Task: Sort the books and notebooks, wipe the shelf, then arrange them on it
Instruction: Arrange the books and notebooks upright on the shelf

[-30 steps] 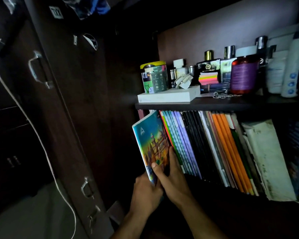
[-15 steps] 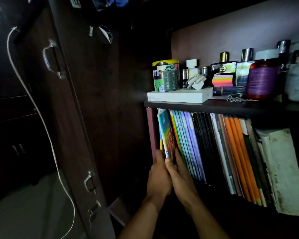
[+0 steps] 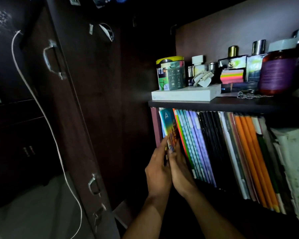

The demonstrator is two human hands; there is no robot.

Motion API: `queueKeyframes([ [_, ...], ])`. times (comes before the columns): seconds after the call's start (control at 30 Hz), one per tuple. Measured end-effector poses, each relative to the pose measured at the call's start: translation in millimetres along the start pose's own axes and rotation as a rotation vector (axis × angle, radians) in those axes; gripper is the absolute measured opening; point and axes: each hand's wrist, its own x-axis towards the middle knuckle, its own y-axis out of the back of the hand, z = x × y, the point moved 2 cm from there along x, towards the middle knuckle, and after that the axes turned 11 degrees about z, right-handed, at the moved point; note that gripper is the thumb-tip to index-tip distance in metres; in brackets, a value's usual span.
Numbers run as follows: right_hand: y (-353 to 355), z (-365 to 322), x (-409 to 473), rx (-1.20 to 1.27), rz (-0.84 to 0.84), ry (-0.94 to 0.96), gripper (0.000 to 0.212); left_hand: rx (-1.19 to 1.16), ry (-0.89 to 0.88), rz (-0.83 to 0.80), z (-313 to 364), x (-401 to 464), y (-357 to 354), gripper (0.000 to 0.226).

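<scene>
A colourful notebook (image 3: 168,125) with a blue and yellow cover stands upright at the far left end of the lower shelf, against the shelf's side wall (image 3: 154,126). My left hand (image 3: 158,171) holds its lower outer side. My right hand (image 3: 179,171) lies flat on its inner face, between it and the row of notebooks (image 3: 197,144). That row leans to the left: green, pale blue, lilac, black, white and orange spines, then a worn white book (image 3: 293,169) at the right.
The upper shelf (image 3: 214,104) carries a flat white box (image 3: 186,95), a yellow-lidded tin (image 3: 170,73), a hair clip, sticky notes (image 3: 232,75), perfume bottles and a purple-labelled jar (image 3: 278,71). A dark cupboard door (image 3: 67,100) with metal handles and a hanging white cord (image 3: 41,114) stands at left.
The colourful notebook went from tilted out in front of the shelf to upright inside it at the left end. Both hands moved up and inward with it.
</scene>
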Motion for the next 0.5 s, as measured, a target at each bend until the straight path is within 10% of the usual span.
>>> queueKeyframes([
  [0.23, 1, -2, 4, 0.038, 0.044, -0.016, 0.055, 0.103, 0.088, -0.107, -3, 15, -12, 0.014],
  [0.5, 4, 2, 3, -0.014, -0.009, -0.013, 0.058, 0.167, 0.001, -0.236, -6, 21, -15, 0.031],
])
